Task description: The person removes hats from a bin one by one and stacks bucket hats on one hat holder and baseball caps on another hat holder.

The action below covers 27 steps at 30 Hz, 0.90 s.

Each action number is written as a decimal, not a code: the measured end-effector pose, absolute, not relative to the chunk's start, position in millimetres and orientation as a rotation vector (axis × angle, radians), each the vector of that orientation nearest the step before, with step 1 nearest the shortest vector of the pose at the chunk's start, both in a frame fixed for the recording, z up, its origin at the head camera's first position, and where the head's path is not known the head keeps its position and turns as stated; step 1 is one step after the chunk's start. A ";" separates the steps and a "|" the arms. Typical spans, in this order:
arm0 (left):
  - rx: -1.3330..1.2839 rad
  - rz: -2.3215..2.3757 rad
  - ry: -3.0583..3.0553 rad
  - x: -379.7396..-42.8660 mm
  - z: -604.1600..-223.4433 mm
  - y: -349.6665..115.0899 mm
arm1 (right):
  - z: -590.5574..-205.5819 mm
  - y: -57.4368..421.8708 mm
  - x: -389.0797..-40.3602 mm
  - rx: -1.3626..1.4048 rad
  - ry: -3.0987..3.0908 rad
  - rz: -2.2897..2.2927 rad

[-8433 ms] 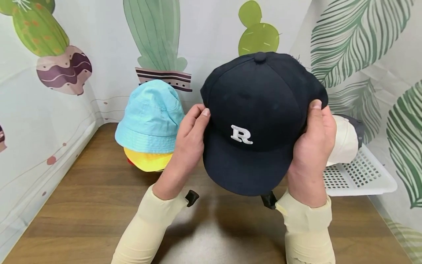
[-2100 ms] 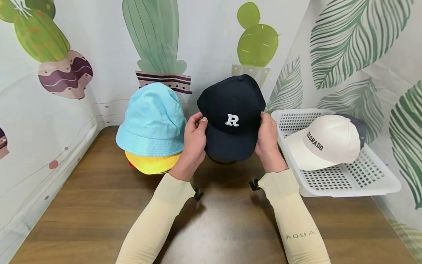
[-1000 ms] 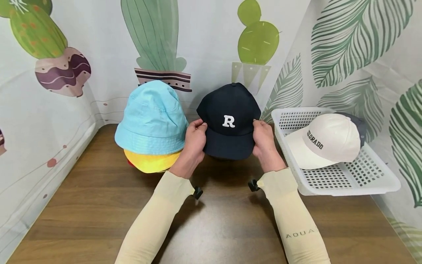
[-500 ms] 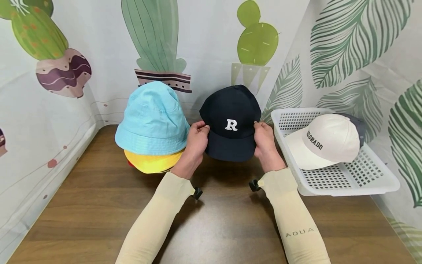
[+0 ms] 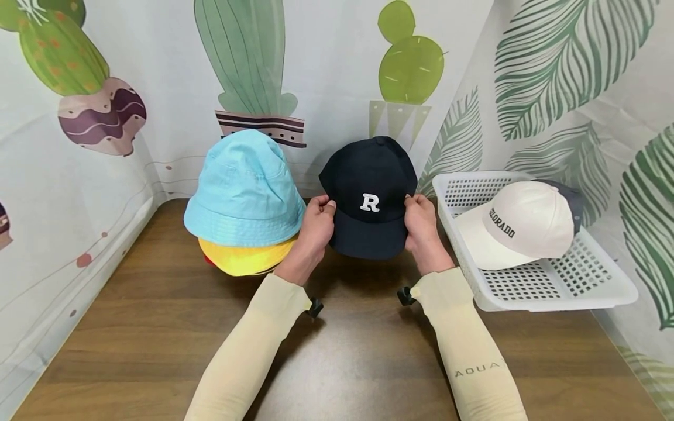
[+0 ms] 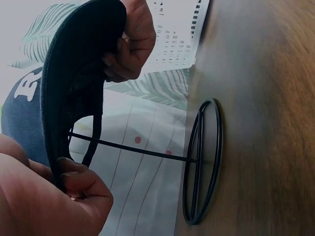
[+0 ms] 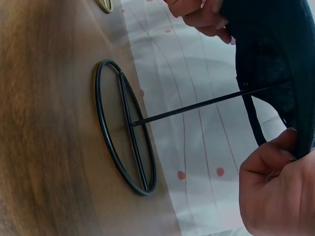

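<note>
A black baseball cap (image 5: 368, 175) with a white letter R faces me at the middle of the table. My left hand (image 5: 315, 228) pinches its edge on the left where crown and brim meet. On the opposite side my right hand (image 5: 421, 225) pinches the same edge. Both wrist views show a thin black metal hat stand (image 6: 202, 162) below the cap, its round base on the table and its rod running up inside the crown. The stand's top is hidden within the cap. Fingers curl under the brim in the left wrist view.
Left of the cap, a light blue bucket hat (image 5: 244, 187) sits over a yellow one (image 5: 242, 257), with a bit of red beneath. On the right, a white plastic basket (image 5: 568, 301) holds a cream cap (image 5: 526, 222) lettered COLORADO and a dark grey cap (image 5: 571, 202).
Held close to me earlier, the cap has moved back and down over the stand. In the last second it sank slightly and shifted a little right, both hands still gripping it.
</note>
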<state>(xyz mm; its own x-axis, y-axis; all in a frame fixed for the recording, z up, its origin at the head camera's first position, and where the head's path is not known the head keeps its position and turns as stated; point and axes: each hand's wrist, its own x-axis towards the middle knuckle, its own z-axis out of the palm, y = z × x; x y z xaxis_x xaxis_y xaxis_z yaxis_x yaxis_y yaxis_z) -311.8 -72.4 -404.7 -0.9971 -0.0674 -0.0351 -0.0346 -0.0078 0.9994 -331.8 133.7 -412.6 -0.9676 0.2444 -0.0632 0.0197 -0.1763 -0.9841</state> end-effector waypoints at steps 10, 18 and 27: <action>0.123 -2.181 -2.223 -311.5 -403.8 -73.5 | -412.6 133.1 -330.6 -0.360 -1.958 2.264; 0.140 -2.136 -2.286 -307.6 -399.5 -73.3 | -411.9 131.9 -329.4 -0.383 -1.931 2.240; 0.173 -2.141 -2.254 -306.9 -400.3 -70.1 | -408.4 137.3 -325.6 -0.381 -1.976 2.254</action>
<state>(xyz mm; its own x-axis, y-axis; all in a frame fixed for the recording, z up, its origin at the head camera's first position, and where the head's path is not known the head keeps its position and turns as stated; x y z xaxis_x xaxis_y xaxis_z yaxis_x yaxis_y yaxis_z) -306.9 -70.1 -400.3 -0.9934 -0.0998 -0.0560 -0.0610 0.0486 0.9969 -325.6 137.3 -408.4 -0.9612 0.2535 -0.1092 0.0751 -0.1403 -0.9873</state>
